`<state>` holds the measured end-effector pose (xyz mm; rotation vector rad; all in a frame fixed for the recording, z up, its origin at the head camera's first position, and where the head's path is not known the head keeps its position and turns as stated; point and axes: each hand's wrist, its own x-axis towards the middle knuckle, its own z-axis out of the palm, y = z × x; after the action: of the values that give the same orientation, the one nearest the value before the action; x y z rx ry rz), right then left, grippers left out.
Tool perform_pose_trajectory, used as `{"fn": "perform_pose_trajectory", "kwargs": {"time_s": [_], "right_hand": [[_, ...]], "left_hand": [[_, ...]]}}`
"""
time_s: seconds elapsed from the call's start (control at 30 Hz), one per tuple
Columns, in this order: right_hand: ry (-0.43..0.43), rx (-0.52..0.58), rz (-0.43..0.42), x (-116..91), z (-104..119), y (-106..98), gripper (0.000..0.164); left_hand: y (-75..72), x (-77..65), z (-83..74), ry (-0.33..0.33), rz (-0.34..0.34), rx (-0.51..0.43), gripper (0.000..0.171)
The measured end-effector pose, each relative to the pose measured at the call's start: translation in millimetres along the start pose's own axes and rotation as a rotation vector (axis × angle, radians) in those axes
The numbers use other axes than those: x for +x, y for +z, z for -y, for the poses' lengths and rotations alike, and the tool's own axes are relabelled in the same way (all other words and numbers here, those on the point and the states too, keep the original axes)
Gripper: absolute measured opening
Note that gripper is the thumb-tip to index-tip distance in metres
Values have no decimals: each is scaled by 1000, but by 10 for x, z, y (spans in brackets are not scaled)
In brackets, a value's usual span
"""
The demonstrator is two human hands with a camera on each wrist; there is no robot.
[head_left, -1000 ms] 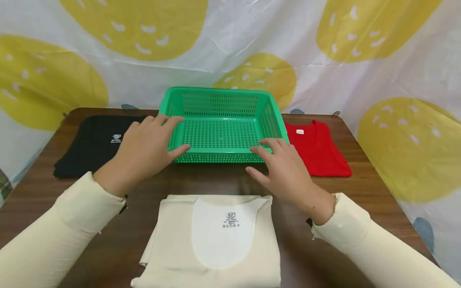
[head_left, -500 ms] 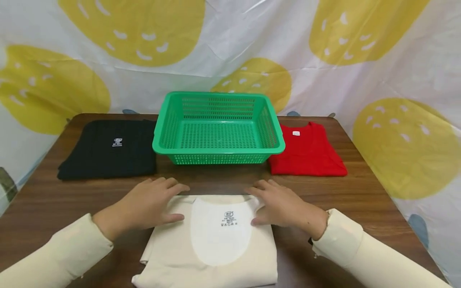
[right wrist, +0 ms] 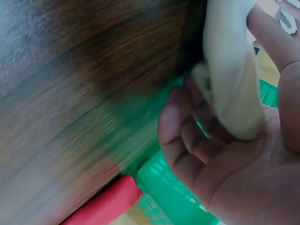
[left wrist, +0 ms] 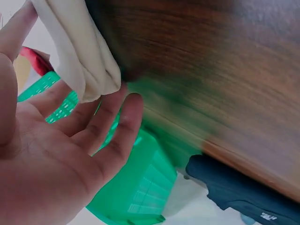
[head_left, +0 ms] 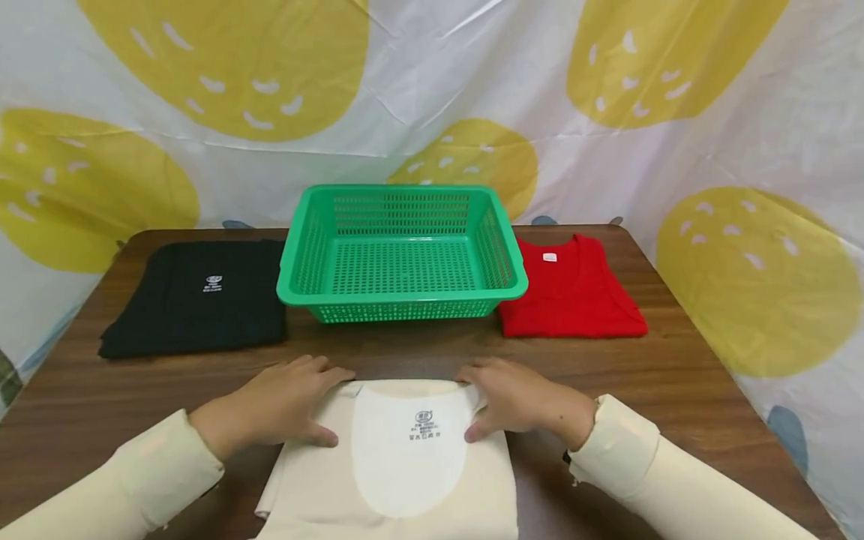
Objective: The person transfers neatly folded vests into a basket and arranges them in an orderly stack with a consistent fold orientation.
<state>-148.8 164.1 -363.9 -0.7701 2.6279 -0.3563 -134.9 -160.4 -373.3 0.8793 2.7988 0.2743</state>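
A folded cream shirt (head_left: 324, 480) with a white neck panel and dark printed label lies at the front of the table. At its far left corner my left hand (head_left: 277, 409) has the thumb on top and the fingers round the far edge. My right hand (head_left: 520, 401) grips the far right corner in the same way. In the left wrist view the shirt's layered edge (left wrist: 79, 47) sits between thumb and fingers. The right wrist view has curled fingers (right wrist: 171, 119) around the thick folded edge.
A green plastic basket (head_left: 401, 298) stands behind the shirt, with nothing in it. Left of it lies a folded black shirt (head_left: 189, 307); to its right, a folded red shirt (head_left: 574, 300). A patterned cloth (head_left: 418, 75) hangs behind the wooden table (head_left: 675, 420).
Both hands have come down and back from over the basket's front to the cream shirt's far corners. Their fingers have closed round its edge. The basket is unmoved.
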Motion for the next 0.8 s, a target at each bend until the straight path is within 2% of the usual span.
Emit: {"fn": "perform_pose_trajectory", "kwargs": {"time_s": [0.1, 0.27, 0.4, 0.57, 0.7, 0.8], "right_hand": [[-7, 29, 8, 30, 7, 9, 59], [6, 82, 22, 42, -5, 22, 56], [-9, 158, 30, -8, -37, 55, 49], [-50, 375, -21, -122, -99, 103, 39], [-85, 625, -52, -212, -138, 202, 48], [-69, 737, -44, -304, -153, 268, 64]], "left_hand": [[-14, -21, 13, -26, 23, -24, 82], [-31, -52, 63, -80, 65, -46, 83], [-15, -70, 86, -141, 101, -106, 82], [24, -100, 98, -231, 110, -185, 83], [79, -161, 96, -294, 84, -217, 86], [113, -186, 78, -309, 54, -284, 81]]}}
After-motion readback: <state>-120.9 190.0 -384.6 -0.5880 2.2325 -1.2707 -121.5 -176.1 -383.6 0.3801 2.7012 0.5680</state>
